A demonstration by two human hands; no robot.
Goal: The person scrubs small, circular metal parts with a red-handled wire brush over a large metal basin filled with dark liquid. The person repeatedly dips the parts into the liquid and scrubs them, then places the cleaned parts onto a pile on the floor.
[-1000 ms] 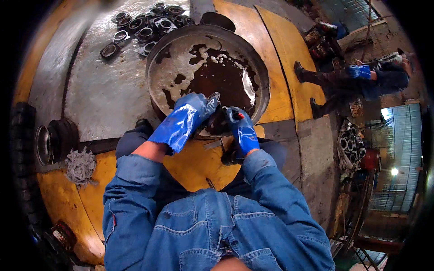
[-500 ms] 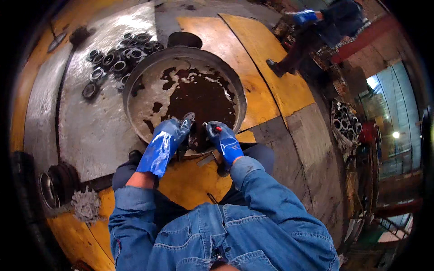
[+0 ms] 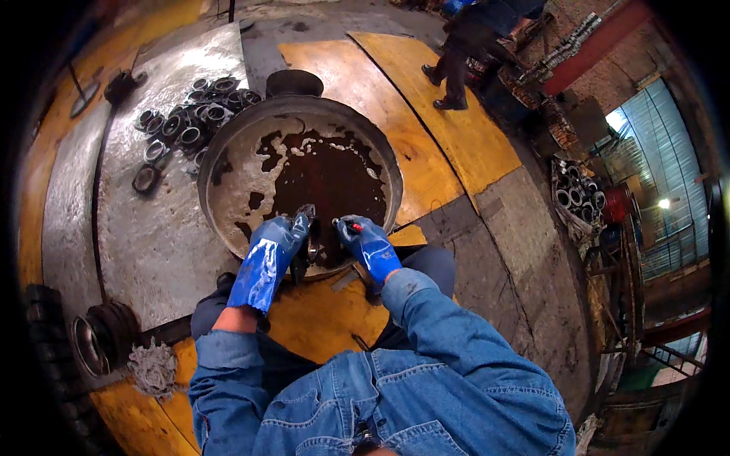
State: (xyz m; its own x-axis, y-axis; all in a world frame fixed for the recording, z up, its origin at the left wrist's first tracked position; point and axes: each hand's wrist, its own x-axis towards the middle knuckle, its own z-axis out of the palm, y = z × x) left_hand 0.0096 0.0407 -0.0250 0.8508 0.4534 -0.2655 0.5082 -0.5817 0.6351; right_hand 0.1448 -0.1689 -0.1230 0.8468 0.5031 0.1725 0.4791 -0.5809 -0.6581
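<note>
Grip: left hand [image 3: 283, 237] clasps dark part [image 3: 312, 247], right hand [image 3: 367, 245] clasps red-marked tool [image 3: 355, 227]. Shiny, slick-looking gloves [image 3: 255, 275] could drop either into basin [image 3: 228, 199].

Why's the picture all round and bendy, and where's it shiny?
Head view: the fisheye lens bends straight edges and leaves black corners; also head view: white glare streaks the left glove, the grey floor sheet gleams, and a lamp glares at right.

Lower left, a tangled grey rag [image 3: 153, 369] lies beside a dark round wheel rim [image 3: 93, 346]; upper right, a co-worker [image 3: 465, 55] (dark trousers, dark shoes) stands on a yellow floor panel [image 3: 480, 152].
</note>
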